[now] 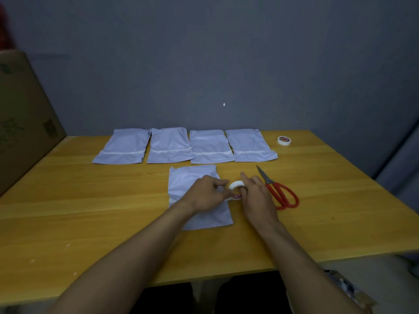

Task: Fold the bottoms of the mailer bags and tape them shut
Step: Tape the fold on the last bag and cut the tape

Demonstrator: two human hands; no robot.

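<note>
A white mailer bag (188, 180) lies flat in the middle of the wooden table (90, 200), partly under my hands. My right hand (256, 196) grips a roll of white tape (235, 185) standing on edge at the bag's right side, a finger hooked through its core. My left hand (206, 192) lies over the bag with its fingers pinching at the roll; the tape end itself is hidden. Behind, several more mailer bags (167, 146) lie in a row, each with a white strip of tape across it.
Red-handled scissors (278, 191) lie just right of my right hand, blades pointing away. A second tape roll (284, 140) sits at the back right. A large cardboard box (20, 114) stands at the table's left edge. A grey wall (204, 64) runs behind.
</note>
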